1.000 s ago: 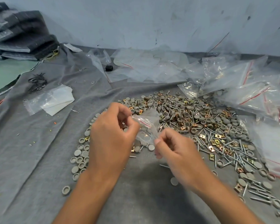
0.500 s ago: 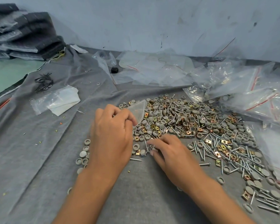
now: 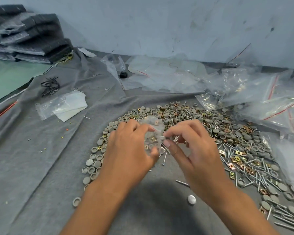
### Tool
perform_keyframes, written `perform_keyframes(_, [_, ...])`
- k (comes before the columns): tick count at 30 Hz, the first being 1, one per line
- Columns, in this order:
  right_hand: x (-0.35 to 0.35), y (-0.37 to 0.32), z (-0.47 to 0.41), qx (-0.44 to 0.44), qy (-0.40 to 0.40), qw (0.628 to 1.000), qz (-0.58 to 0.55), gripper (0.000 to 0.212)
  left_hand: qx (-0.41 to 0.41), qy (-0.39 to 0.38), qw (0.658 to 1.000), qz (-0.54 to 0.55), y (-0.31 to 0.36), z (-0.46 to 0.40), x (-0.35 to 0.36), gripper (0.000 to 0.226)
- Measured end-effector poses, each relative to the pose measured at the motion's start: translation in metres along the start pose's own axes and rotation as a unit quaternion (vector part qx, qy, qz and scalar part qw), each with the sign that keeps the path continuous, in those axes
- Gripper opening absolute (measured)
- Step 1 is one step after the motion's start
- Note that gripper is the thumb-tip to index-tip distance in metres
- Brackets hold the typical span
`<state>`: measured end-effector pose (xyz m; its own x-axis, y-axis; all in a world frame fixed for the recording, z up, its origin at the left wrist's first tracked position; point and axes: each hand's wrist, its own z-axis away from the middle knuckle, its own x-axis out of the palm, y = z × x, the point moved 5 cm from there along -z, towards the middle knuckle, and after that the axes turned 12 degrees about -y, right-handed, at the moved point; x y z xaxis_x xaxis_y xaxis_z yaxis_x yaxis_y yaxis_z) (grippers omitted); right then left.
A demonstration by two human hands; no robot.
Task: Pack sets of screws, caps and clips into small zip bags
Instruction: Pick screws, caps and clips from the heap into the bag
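Observation:
A wide heap of grey caps, brass clips and long screws (image 3: 215,133) covers the grey cloth (image 3: 41,158) in front of me. My left hand (image 3: 127,150) holds a small clear zip bag (image 3: 153,133) with a red strip, raised just above the heap. A few clips and caps show inside the bag. My right hand (image 3: 192,146) pinches a few screws (image 3: 170,138) at the bag's mouth. Grey caps (image 3: 93,165) lie scattered left of my left hand.
Clear zip bags (image 3: 270,102) are piled at the right and back. A folded white sheet in plastic (image 3: 64,107) lies at the left, black ties (image 3: 49,85) beyond it. Dark folded fabric (image 3: 24,34) sits at the far left corner. A single cap (image 3: 191,199) lies near me.
My right hand has come up from the heap with screws and reached the bag's mouth. My left hand has lifted the bag back up beside it.

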<state>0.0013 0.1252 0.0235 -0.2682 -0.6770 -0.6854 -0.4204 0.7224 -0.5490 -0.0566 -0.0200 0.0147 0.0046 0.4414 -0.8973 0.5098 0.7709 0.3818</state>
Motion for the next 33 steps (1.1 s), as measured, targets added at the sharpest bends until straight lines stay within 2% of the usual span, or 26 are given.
perform_keyframes(5, [0.007, -0.018, 0.004, -0.061, 0.008, 0.981, 0.184, 0.009, 0.041, -0.023, 0.999, -0.007, 0.011, 0.002, 0.006, 0.03])
perform_keyframes(7, [0.008, -0.018, 0.005, -0.071, 0.008, 0.973, 0.221, 0.012, 0.046, -0.028, 0.998, -0.01, 0.012, 0.003, 0.007, 0.029])
perform_keyframes(11, [0.006, -0.016, 0.007, -0.067, 0.019, 0.982, 0.177, 0.017, 0.048, -0.04, 0.998, 0.002, 0.013, 0.002, 0.007, 0.025])
perform_keyframes(13, [0.005, -0.016, 0.007, -0.067, 0.02, 0.984, 0.165, 0.019, 0.048, -0.045, 0.998, 0.011, 0.013, 0.003, 0.005, 0.033])
perform_keyframes(19, [0.01, -0.017, 0.006, -0.086, -0.011, 0.983, 0.16, 0.009, 0.04, -0.055, 0.998, 0.018, 0.01, 0.003, 0.008, 0.027])
perform_keyframes(23, [0.005, -0.01, 0.005, -0.039, -0.025, 0.996, 0.082, 0.015, 0.04, -0.054, 0.997, 0.036, 0.009, 0.004, 0.005, 0.02])
perform_keyframes(26, [0.006, -0.011, 0.005, -0.029, -0.044, 0.995, 0.09, 0.021, 0.042, -0.053, 0.997, 0.038, 0.008, 0.004, 0.005, 0.023])
perform_keyframes(29, [0.007, -0.007, 0.005, 0.028, -0.002, 0.995, 0.099, 0.016, 0.046, -0.034, 0.998, 0.038, 0.011, 0.005, 0.006, 0.023])
perform_keyframes(33, [0.003, -0.002, 0.008, 0.065, 0.064, 0.995, 0.044, 0.009, 0.04, -0.033, 0.998, 0.046, 0.009, 0.004, 0.003, 0.034])
